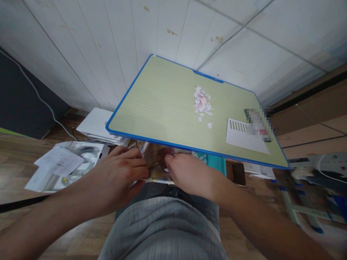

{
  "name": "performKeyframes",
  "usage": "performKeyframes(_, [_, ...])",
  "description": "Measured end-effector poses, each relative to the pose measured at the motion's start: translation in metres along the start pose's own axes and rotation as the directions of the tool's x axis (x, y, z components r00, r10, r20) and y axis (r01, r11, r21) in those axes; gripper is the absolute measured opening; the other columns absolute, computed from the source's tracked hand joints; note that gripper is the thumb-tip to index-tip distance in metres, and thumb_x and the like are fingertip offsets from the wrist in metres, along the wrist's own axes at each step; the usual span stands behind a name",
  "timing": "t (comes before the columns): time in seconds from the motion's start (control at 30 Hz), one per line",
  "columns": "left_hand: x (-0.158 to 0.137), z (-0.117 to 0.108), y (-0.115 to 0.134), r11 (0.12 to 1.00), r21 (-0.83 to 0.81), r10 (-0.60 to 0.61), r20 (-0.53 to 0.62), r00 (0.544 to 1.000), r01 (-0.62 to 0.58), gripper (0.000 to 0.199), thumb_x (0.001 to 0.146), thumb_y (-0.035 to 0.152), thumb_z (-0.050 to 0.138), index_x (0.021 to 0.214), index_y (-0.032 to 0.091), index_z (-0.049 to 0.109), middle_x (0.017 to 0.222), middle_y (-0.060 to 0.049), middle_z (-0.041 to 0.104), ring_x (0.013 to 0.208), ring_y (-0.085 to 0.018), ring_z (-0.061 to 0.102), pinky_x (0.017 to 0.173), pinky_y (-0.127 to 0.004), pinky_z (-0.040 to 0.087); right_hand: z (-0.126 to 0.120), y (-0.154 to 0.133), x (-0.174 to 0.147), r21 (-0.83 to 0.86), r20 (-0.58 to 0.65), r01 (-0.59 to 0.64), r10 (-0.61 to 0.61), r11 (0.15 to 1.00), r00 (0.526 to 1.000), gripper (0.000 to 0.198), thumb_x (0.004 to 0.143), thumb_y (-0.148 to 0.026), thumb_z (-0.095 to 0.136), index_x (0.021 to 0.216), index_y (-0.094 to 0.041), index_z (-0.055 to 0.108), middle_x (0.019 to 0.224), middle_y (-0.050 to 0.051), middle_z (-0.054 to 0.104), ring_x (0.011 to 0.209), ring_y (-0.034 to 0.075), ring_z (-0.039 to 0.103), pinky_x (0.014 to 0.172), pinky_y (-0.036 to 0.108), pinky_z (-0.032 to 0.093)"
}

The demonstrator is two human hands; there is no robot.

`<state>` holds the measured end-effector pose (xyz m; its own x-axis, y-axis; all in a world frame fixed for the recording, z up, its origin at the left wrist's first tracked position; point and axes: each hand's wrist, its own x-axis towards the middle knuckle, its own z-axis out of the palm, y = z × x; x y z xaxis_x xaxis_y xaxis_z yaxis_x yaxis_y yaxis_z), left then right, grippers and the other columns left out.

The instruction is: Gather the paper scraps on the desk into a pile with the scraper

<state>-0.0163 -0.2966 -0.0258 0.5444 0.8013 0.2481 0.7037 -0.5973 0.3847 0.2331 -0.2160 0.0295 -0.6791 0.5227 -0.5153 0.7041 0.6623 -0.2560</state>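
Just below the near edge of the folding table (162,115), at my lap, both hands are at what looks like a clear plastic bag (155,162), brownish and shiny. My left hand (126,168) has its fingers curled over the bag's left side. My right hand (187,171) pinches at its right side, with the fingertips partly inside or behind it; I cannot tell which. The bag's contents are unclear. On the tabletop lies a heap of small pink and white jigsaw puzzle pieces (202,101), with a few loose ones nearer me.
A white sheet with grey stripes (244,139) and a blurred-out object (257,124) lie at the table's right. On the floor at left are a white box (96,121) and an open box with papers (59,160). A teal container (217,164) stands under the table.
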Motion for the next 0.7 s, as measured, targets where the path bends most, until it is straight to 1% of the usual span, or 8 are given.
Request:
performKeyframes(0.1, [-0.004, 0.002, 0.001, 1.000, -0.010, 0.010, 0.077, 0.997, -0.009, 0.023, 0.100, 0.011, 0.077, 0.091, 0.032, 0.078, 0.092, 0.000, 0.083, 0.099, -0.029, 0.075, 0.095, -0.048, 0.056, -0.001, -0.001, -0.001, -0.018, -0.003, -0.053, 0.053, 0.998, 0.999, 0.039, 0.119, -0.003, 0.053, 0.146, -0.004, 0.080, 0.137, 0.026, 0.090, 0.130, 0.035, 0.089, 0.104, 0.040, 0.065])
performKeyframes(0.17, [-0.007, 0.005, 0.002, 1.000, -0.019, -0.005, 0.053, 0.999, 0.006, 0.022, 0.101, 0.013, 0.077, 0.093, 0.033, 0.081, 0.092, -0.001, 0.082, 0.097, -0.029, 0.075, 0.096, -0.049, 0.056, -0.001, 0.000, -0.002, -0.029, -0.032, -0.046, 0.045, 0.999, 0.998, 0.038, 0.121, -0.005, 0.051, 0.145, -0.005, 0.081, 0.138, 0.025, 0.090, 0.130, 0.035, 0.089, 0.105, 0.041, 0.065])
performKeyframes(0.27, [-0.009, 0.008, 0.003, 0.999, -0.022, -0.029, 0.021, 0.999, 0.029, 0.019, 0.101, 0.017, 0.079, 0.101, 0.034, 0.085, 0.098, -0.001, 0.084, 0.100, -0.029, 0.076, 0.102, -0.051, 0.058, 0.000, 0.003, -0.004, -0.026, -0.084, -0.035, 0.033, 0.999, 0.996, 0.035, 0.126, -0.012, 0.052, 0.140, -0.008, 0.083, 0.136, 0.024, 0.090, 0.128, 0.035, 0.089, 0.107, 0.040, 0.065])
performKeyframes(0.37, [-0.008, 0.008, 0.004, 0.999, -0.014, -0.032, 0.025, 0.999, 0.033, 0.017, 0.101, 0.020, 0.080, 0.104, 0.035, 0.086, 0.103, -0.002, 0.085, 0.103, -0.029, 0.076, 0.106, -0.052, 0.058, 0.000, 0.002, -0.001, -0.015, -0.069, -0.044, 0.043, 0.999, 0.997, 0.031, 0.123, -0.013, 0.058, 0.136, -0.011, 0.087, 0.134, 0.021, 0.092, 0.127, 0.034, 0.091, 0.107, 0.039, 0.067])
performKeyframes(0.47, [-0.004, 0.005, 0.005, 1.000, -0.009, -0.023, 0.030, 0.999, 0.024, 0.013, 0.102, 0.021, 0.081, 0.102, 0.033, 0.085, 0.103, -0.002, 0.085, 0.103, -0.029, 0.075, 0.099, -0.049, 0.055, -0.001, -0.005, 0.015, -0.037, -0.015, -0.045, 0.044, 0.998, 0.999, 0.032, 0.119, -0.010, 0.063, 0.137, -0.012, 0.089, 0.137, 0.022, 0.093, 0.131, 0.036, 0.091, 0.107, 0.040, 0.070])
performKeyframes(0.53, [-0.002, 0.002, 0.005, 1.000, -0.006, -0.023, 0.036, 0.999, 0.023, 0.012, 0.101, 0.020, 0.082, 0.100, 0.032, 0.083, 0.103, -0.002, 0.085, 0.104, -0.029, 0.075, 0.095, -0.047, 0.053, -0.001, -0.010, 0.031, -0.072, 0.042, -0.093, 0.097, 0.993, 0.994, 0.037, 0.119, -0.007, 0.059, 0.140, -0.009, 0.090, 0.137, 0.026, 0.092, 0.130, 0.037, 0.092, 0.105, 0.041, 0.073])
performKeyframes(0.6, [-0.001, 0.001, 0.005, 1.000, -0.006, -0.019, 0.043, 0.999, 0.020, 0.012, 0.101, 0.019, 0.082, 0.100, 0.031, 0.083, 0.104, -0.003, 0.085, 0.104, -0.029, 0.075, 0.093, -0.047, 0.052, 0.000, -0.013, 0.048, -0.105, 0.091, -0.109, 0.118, 0.989, 0.989, 0.040, 0.119, -0.003, 0.057, 0.141, -0.007, 0.090, 0.136, 0.029, 0.092, 0.129, 0.038, 0.093, 0.105, 0.041, 0.074])
performKeyframes(0.7, [0.000, 0.000, 0.005, 1.000, -0.012, -0.019, 0.050, 0.999, 0.020, 0.011, 0.102, 0.021, 0.080, 0.101, 0.031, 0.084, 0.103, -0.003, 0.085, 0.105, -0.030, 0.075, 0.093, -0.048, 0.052, 0.004, -0.015, 0.064, -0.121, 0.100, -0.105, 0.117, 0.987, 0.988, 0.041, 0.119, -0.003, 0.056, 0.141, -0.003, 0.090, 0.137, 0.032, 0.091, 0.131, 0.041, 0.092, 0.107, 0.046, 0.075])
